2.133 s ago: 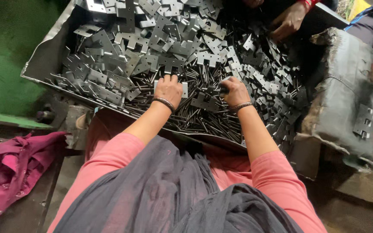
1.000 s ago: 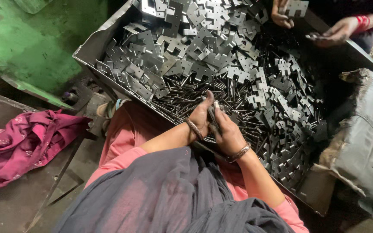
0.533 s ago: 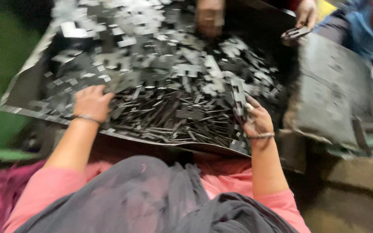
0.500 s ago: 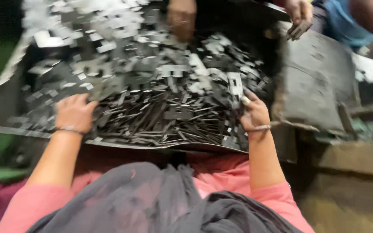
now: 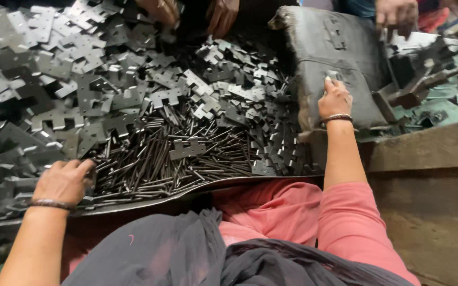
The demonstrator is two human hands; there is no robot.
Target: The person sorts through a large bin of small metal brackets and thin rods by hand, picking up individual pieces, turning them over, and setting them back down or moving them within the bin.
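My left hand [image 5: 63, 181] lies knuckles up on a heap of thin dark metal pins [image 5: 165, 159] near the tray's front edge. Its fingers curl down into the pins, and I cannot see whether they grip any. My right hand [image 5: 335, 98] reaches out to the right over a dirty grey padded sack [image 5: 345, 47]. Its fingertips pinch a small flat metal plate [image 5: 333, 76] just above the sack. Both wrists wear a bangle. Notched flat metal plates [image 5: 107, 95] are piled across the rest of the tray.
The big metal tray's front rim [image 5: 197, 186] runs just ahead of my lap. Other people's hands [image 5: 161, 9] work at the far side, with another person's hand [image 5: 395, 12] at the top right. Metal parts [image 5: 425, 79] lie beyond the sack, and a brown ledge [image 5: 430, 153] stands to the right.
My right hand has moved from the tray's right edge out onto the grey sack with a plate. My left hand has slid toward the front rim, and its fingers have curled.
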